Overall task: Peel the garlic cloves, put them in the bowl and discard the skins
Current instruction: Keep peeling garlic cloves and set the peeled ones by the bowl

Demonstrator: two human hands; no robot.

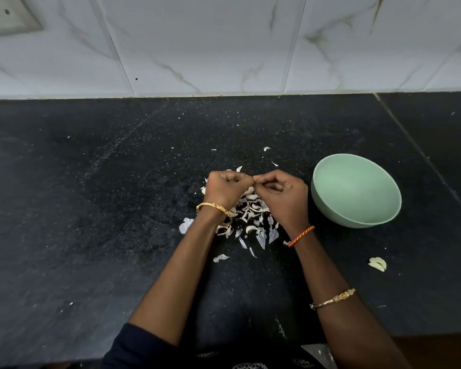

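My left hand and my right hand meet above the black counter, fingers curled. Between their fingertips they pinch a small garlic clove, mostly hidden by the fingers. Under and in front of both hands lies a pile of white garlic skins. A pale green bowl stands just right of my right hand; its inside looks empty from here. Two peeled cloves lie on the counter at the near right, in front of the bowl.
The black stone counter runs back to a white marbled tile wall. Loose skin flakes are scattered behind the hands. A seam in the counter runs diagonally on the right. The counter's front edge is near my body.
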